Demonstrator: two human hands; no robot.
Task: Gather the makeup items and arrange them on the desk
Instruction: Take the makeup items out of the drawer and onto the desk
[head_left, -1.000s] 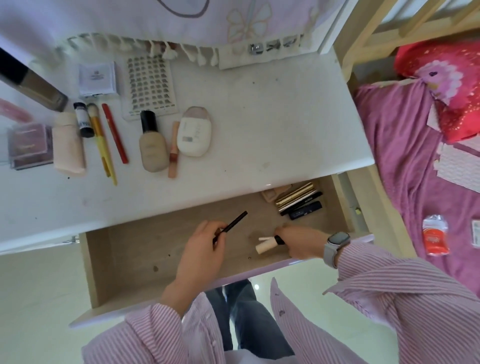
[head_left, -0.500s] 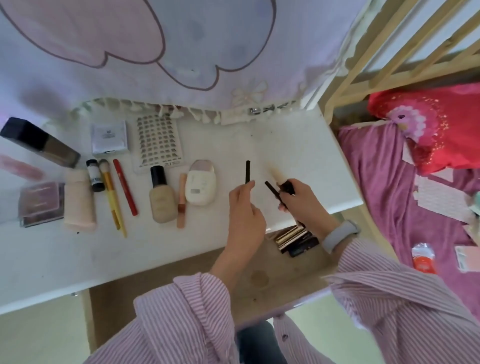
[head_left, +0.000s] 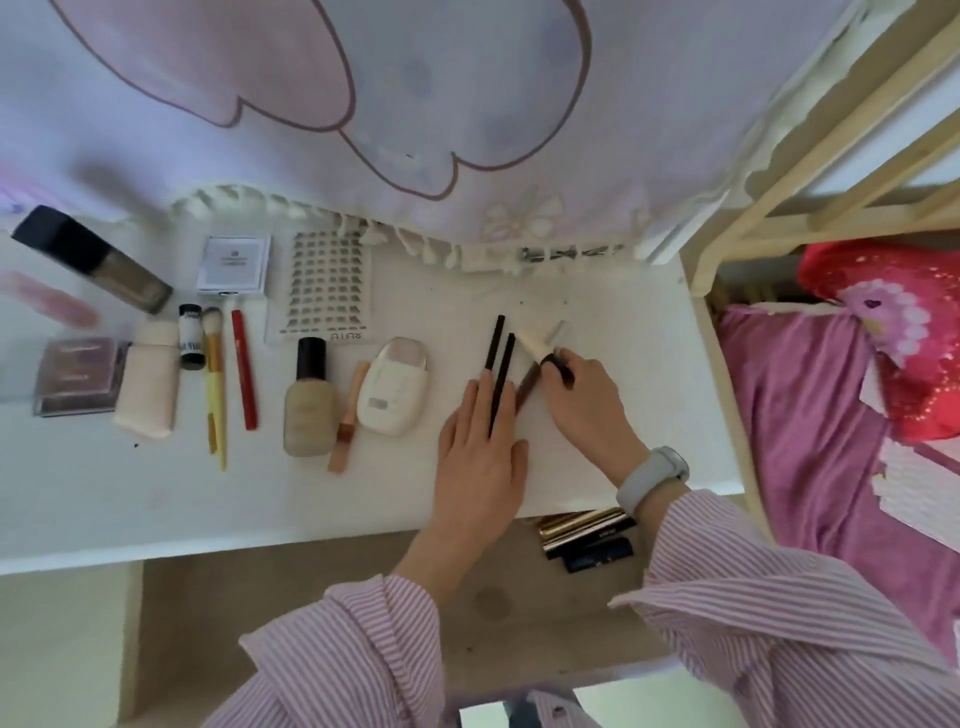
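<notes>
On the white desk (head_left: 628, 312), my left hand (head_left: 480, 462) lies flat with straight fingers on two thin black pencils (head_left: 496, 358) that point away from me; one pencil runs between two fingers. My right hand (head_left: 584, 402) grips a cream tube with a black cap (head_left: 537, 344) and touches a brown pencil (head_left: 524, 395) slanting beside it. Left of my hands runs a row of laid-out makeup: a white compact (head_left: 392, 389), a foundation bottle (head_left: 309, 410), a red pencil (head_left: 244, 369) and a yellow-handled brush (head_left: 214, 387).
Below the desk edge the wooden drawer (head_left: 322, 613) stands pulled out, with gold and black cases (head_left: 587, 538) at its right end. A lash sheet (head_left: 327, 283), a white box (head_left: 235, 264) and a dark bottle (head_left: 93, 260) lie at the back. A pink bed (head_left: 810, 415) is to the right.
Both hands came down from above the desk onto its surface. The black pencils now lie side by side under my left fingers, and the cream tube rests on the desk.
</notes>
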